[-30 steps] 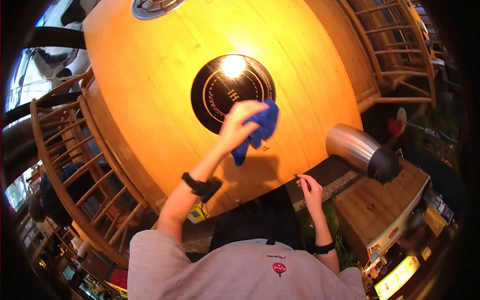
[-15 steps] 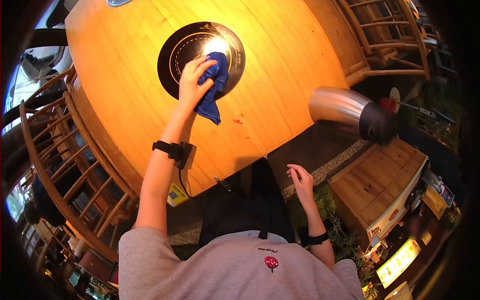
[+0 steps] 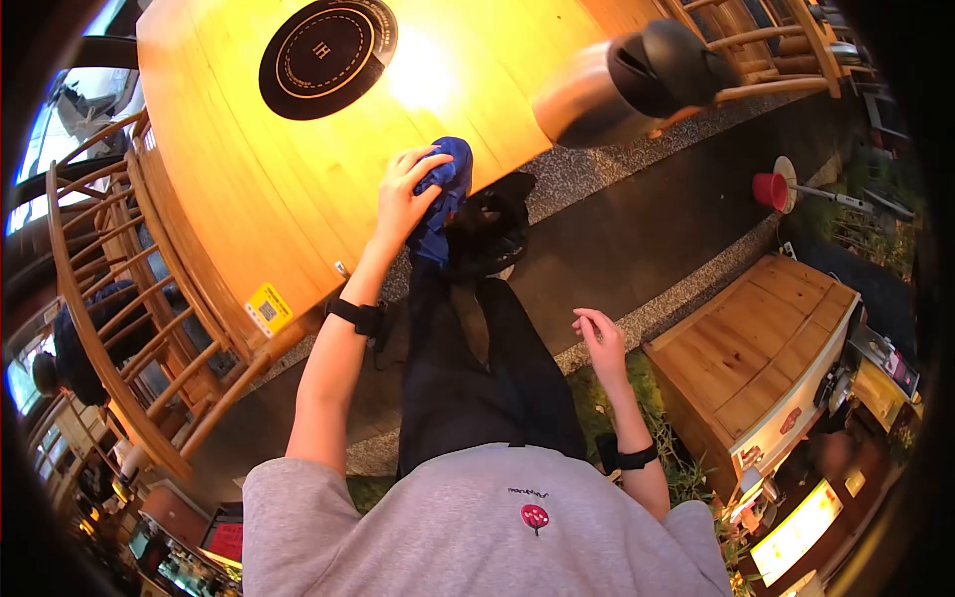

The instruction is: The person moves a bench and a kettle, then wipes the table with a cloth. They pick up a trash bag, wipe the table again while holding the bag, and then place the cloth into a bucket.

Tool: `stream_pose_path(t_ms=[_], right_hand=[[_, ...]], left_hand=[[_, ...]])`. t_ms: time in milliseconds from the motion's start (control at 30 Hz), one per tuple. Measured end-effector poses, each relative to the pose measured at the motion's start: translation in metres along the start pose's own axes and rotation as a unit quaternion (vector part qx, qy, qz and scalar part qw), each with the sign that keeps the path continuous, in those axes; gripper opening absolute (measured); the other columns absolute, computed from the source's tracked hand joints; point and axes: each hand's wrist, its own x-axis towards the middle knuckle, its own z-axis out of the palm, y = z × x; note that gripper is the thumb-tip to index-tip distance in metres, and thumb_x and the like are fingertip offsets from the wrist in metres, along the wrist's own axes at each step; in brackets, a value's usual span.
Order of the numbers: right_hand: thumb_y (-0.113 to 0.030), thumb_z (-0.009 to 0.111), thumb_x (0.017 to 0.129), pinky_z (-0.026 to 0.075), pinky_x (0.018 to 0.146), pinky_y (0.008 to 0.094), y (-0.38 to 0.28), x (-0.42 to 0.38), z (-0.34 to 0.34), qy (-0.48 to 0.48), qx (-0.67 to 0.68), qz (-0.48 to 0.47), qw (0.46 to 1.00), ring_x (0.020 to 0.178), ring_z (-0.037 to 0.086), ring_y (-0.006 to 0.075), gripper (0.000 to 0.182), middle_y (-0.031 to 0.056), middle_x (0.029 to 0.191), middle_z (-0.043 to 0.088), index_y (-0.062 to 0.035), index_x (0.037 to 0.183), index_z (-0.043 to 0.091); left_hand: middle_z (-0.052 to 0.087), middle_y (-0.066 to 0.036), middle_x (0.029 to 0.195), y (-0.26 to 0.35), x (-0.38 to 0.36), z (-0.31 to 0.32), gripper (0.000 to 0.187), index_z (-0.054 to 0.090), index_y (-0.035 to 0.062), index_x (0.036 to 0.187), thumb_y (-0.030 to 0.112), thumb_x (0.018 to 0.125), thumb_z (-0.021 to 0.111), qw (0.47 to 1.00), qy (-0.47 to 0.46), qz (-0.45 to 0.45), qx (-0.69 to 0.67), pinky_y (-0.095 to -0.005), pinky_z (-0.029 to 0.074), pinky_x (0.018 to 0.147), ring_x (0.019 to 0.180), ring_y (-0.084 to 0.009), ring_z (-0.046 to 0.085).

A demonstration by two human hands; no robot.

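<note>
My left hand [image 3: 403,199] is closed on a crumpled blue cloth [image 3: 453,169] at the near edge of the wooden table [image 3: 229,169]. Part of the cloth hangs down past the edge, beside a black plastic bag [image 3: 487,234] just below. On the tabletop farther away, a round black cooking plate [image 3: 323,60] with a dashed ring is set. Out to the right, above the floor, my right hand [image 3: 602,338] hangs with loosely bent fingers and nothing visible in it.
A metal container with a black top [image 3: 587,95] stands at the table's right side, blurred. Wooden chairs [image 3: 149,328] line the left. To the right are a wooden cabinet [image 3: 756,343] and a red dustpan-like thing [image 3: 769,190]. A yellow QR label [image 3: 269,309] marks the table edge.
My left hand has drawn the blue cloth off the round plate to the near table edge. Red scraps seen on the tabletop no longer show. The view has shifted, revealing the black bag.
</note>
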Motion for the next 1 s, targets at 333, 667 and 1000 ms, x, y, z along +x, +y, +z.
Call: stream_pose_path(t_ms=[333,667,1000], right_hand=[[-0.010,0.054,0.092,0.049,0.066,0.0249,0.013,-0.018,-0.032,-0.007,0.016,-0.021,1.000,0.075,0.063,0.0128,0.016,0.0080,0.085,0.066,0.0000,0.102,0.063],[-0.024,0.059,0.093,0.046,0.091,0.0340,-0.053,0.036,0.034,-0.254,0.367,0.037,0.894,0.114,0.049,0.0176,0.069,0.0118,0.136,0.039,-0.0213,0.148,0.017],[-0.035,0.054,0.094,0.045,0.097,0.0328,-0.067,0.078,0.005,-0.138,0.566,0.102,0.806,0.112,0.054,0.0164,0.042,0.0039,0.123,0.056,-0.0103,0.127,0.049]], left_hand=[[0.060,-0.010,0.112,0.056,-0.065,0.028,0.033,0.066,0.0093,0.102,0.001,0.070,0.064,1.000,0.004,-0.014,-0.026,-0.0394,0.041,0.094,0.108,-0.0311,0.052],[0.056,-0.012,0.114,0.126,-0.083,0.024,0.040,0.066,0.0075,0.101,-0.006,0.064,0.061,0.992,0.112,-0.053,-0.032,-0.0404,0.040,0.095,0.110,-0.0309,0.050],[0.031,-0.020,0.140,0.208,-0.043,0.050,0.057,0.045,0.0052,0.125,0.014,0.075,0.070,0.995,0.016,-0.024,-0.095,-0.0445,0.028,0.108,0.131,-0.0388,0.030]])
